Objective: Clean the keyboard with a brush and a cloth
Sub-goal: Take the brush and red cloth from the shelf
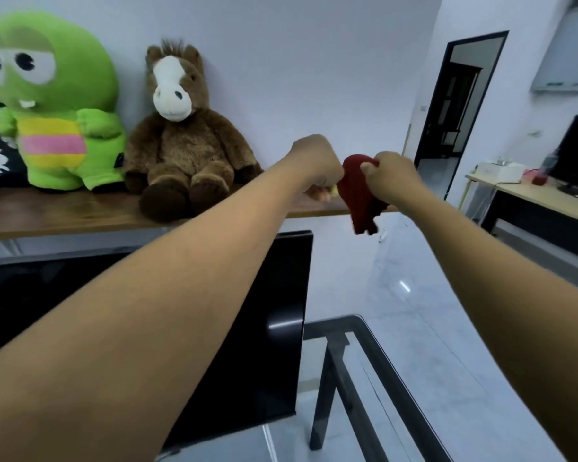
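Red cloth (361, 195) hangs pinched in right hand (391, 176).

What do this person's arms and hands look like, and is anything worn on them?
Both forearms are bare all the way to the picture's edge, with no sleeves showing. The left hand and the right hand wear no gloves. No watch, bracelet or ring shows on the sides that the head camera sees. The far sides of the hands are hidden.
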